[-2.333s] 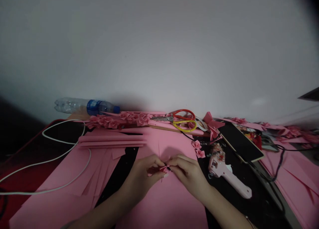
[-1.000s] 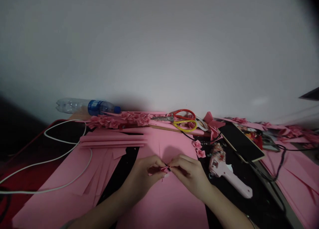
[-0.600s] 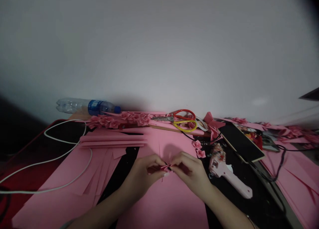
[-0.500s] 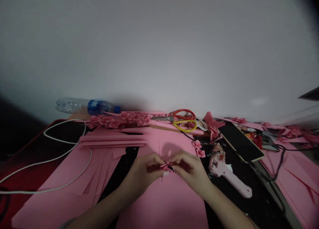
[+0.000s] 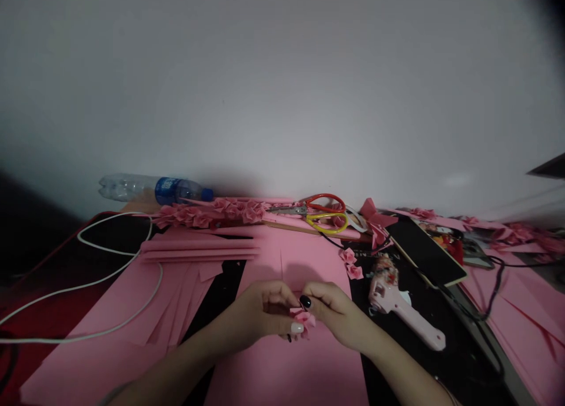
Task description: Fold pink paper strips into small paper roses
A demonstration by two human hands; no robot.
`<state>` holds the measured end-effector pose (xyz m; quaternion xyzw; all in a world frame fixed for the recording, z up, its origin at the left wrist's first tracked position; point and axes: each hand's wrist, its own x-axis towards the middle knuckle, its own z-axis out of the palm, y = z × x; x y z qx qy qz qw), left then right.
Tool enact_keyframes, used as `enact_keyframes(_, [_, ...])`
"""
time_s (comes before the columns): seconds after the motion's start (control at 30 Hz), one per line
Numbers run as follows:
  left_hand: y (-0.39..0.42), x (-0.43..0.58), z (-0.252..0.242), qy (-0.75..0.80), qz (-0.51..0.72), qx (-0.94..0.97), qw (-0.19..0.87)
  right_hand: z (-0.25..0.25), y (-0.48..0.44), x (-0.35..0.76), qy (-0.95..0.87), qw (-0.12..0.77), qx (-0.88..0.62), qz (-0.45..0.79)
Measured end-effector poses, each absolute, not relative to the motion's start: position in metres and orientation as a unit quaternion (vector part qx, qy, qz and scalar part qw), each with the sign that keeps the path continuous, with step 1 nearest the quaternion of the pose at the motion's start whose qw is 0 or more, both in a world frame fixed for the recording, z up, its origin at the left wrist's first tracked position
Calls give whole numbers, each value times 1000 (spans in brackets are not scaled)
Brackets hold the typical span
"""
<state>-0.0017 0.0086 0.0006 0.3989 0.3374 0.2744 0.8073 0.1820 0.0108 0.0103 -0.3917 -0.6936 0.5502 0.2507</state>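
Observation:
My left hand (image 5: pixel 260 315) and my right hand (image 5: pixel 338 313) meet over a pink paper sheet (image 5: pixel 286 359), fingers curled. Between their fingertips they pinch a small folded pink paper flower (image 5: pixel 304 323); part of it is hidden by my thumbs. Two finished small paper flowers (image 5: pixel 351 263) lie a little beyond my right hand.
A pink glue gun (image 5: pixel 404 309) lies right of my hands, with a dark phone (image 5: pixel 426 250) behind it. Scissors (image 5: pixel 324 213), a row of paper roses (image 5: pixel 212 213) and a lying water bottle (image 5: pixel 154 189) line the wall. A white cable (image 5: pixel 110 288) loops at left.
My hands have drawn slightly nearer to me and lower. The paper piece has turned downward between my fingers and now shows as a small folded flower below my thumbs.

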Motion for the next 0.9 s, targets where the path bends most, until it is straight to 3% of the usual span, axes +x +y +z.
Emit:
enact_keyframes(0.27, [8,-2,0,323,279,397,813,7,8,177,-531,275,-381,706])
enact_keyframes(0.47, [8,-1,5,343,293,403,796,7,9,177,-510,290,-398,705])
enact_keyframes(0.9, [13,0,-1,417,386,459,683,1,4,176,-747,293,-465,373])
